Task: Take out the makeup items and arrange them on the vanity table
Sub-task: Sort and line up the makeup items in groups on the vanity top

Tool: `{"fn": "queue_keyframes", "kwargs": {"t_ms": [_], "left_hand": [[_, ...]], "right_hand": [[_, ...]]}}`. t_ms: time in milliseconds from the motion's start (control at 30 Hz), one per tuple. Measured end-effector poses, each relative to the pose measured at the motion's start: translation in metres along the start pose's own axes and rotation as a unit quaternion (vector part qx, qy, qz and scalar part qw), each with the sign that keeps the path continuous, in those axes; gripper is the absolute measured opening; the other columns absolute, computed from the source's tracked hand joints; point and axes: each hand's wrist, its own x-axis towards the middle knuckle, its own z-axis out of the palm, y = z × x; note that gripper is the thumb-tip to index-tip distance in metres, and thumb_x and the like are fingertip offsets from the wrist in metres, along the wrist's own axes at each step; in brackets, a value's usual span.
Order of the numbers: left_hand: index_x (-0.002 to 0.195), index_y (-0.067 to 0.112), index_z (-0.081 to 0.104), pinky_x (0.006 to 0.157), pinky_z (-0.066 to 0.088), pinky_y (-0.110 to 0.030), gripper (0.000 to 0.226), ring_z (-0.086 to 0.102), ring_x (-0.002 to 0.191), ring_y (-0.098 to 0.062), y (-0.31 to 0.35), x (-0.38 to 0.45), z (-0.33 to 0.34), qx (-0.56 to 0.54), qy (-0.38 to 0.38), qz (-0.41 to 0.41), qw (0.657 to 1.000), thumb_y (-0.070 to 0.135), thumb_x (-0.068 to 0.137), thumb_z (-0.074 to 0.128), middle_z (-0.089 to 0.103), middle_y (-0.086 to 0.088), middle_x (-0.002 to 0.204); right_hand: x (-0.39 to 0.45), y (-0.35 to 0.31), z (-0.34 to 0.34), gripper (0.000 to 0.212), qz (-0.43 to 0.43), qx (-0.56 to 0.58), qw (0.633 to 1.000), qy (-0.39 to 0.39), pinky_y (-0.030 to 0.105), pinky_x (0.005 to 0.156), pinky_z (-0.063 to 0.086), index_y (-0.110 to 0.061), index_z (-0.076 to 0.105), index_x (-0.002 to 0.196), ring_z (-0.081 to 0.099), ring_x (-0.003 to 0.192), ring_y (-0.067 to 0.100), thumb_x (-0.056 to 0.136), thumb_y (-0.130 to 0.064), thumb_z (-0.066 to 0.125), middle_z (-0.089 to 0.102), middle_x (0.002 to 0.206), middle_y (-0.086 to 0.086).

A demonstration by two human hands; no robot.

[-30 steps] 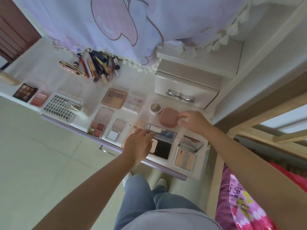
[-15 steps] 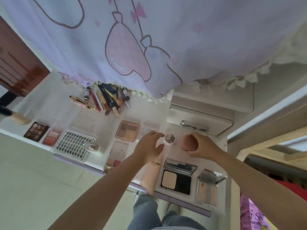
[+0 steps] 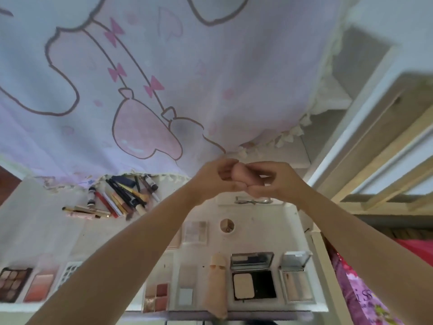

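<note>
Two hands: raised together above the vanity table [image 3: 35, 231], in front of the printed curtain [image 3: 140, 78]
Left hand [image 3: 215, 178]: fingers curled onto the pink sponge [image 3: 241, 174]
Right hand [image 3: 274, 181]: fingers and thumb pinch the same sponge from the other side
Sponge: held in the air between both hands, above the table's drawer handle [image 3: 254, 201]
On table: open black compact [image 3: 254, 287] at near edge; small round jar [image 3: 226, 225] behind it; pile of pencils and brushes [image 3: 121, 198] at back, left of hands; brown eyeshadow palette [image 3: 13, 283] far left

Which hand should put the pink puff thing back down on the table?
Probably the right hand. Its grip is on the pink compact, and the bare part of the vanity table lies just under it. The left hand grips it too.
</note>
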Motion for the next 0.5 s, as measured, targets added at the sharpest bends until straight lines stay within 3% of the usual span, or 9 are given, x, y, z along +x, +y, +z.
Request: {"fn": "queue_keyframes", "kwargs": {"t_ms": [133, 233, 333, 400, 500], "left_hand": [[0.108, 0.012, 0.057, 0.071, 0.053, -0.014, 0.051, 0.066, 0.081, 0.001, 0.005, 0.001, -0.002, -0.010, -0.046, 0.025, 0.999, -0.013, 0.066, 0.070, 0.065, 0.006, 0.093], [0.111, 0.014, 0.059, 0.068, 0.051, -0.013, 0.056, 0.066, 0.080, 0.002, 0.009, 0.001, -0.002, -0.013, -0.092, 0.036, 0.995, -0.015, 0.064, 0.070, 0.067, 0.011, 0.090], [0.098, 0.040, 0.066, 0.070, 0.051, -0.014, 0.056, 0.065, 0.086, 0.001, 0.017, 0.001, -0.001, -0.003, -0.142, 0.051, 0.988, -0.003, 0.061, 0.069, 0.069, 0.019, 0.089], [0.096, 0.044, 0.065, 0.071, 0.052, -0.017, 0.055, 0.065, 0.089, -0.001, 0.016, 0.001, 0.000, -0.016, -0.164, 0.044, 0.985, 0.002, 0.061, 0.068, 0.069, 0.020, 0.094], [0.113, 0.024, 0.056, 0.077, 0.052, -0.023, 0.058, 0.062, 0.095, -0.010, 0.004, 0.001, -0.003, -0.056, -0.165, 0.015, 0.985, 0.005, 0.060, 0.069, 0.064, 0.007, 0.104]], "right_hand": [[-0.009, -0.007, -0.006, 0.049, 0.006, -0.010, 1.000, 0.014, 0.019, 0.080, 0.054, -0.023, 0.065, 0.110, 0.062, 0.094, -0.002, 0.066, -0.006, 0.073, 0.065, 0.095, -0.020], [-0.018, -0.011, -0.012, 0.044, 0.007, 0.030, 0.999, 0.026, 0.017, 0.081, 0.053, -0.030, 0.067, 0.102, 0.065, 0.094, 0.000, 0.069, -0.002, 0.068, 0.071, 0.093, -0.015], [-0.023, -0.011, -0.022, 0.038, 0.016, 0.040, 0.999, 0.003, 0.016, 0.080, 0.053, -0.033, 0.067, 0.099, 0.066, 0.092, 0.002, 0.074, -0.005, 0.066, 0.072, 0.092, -0.013], [-0.025, -0.007, -0.027, 0.029, 0.032, 0.095, 0.995, -0.004, 0.021, 0.074, 0.055, -0.026, 0.068, 0.102, 0.068, 0.090, 0.014, 0.080, -0.007, 0.063, 0.073, 0.094, -0.001], [-0.024, -0.003, -0.027, 0.025, 0.068, 0.184, 0.980, 0.018, 0.024, 0.064, 0.055, -0.002, 0.070, 0.092, 0.068, 0.080, 0.026, 0.084, -0.019, 0.054, 0.068, 0.083, 0.022]]}}
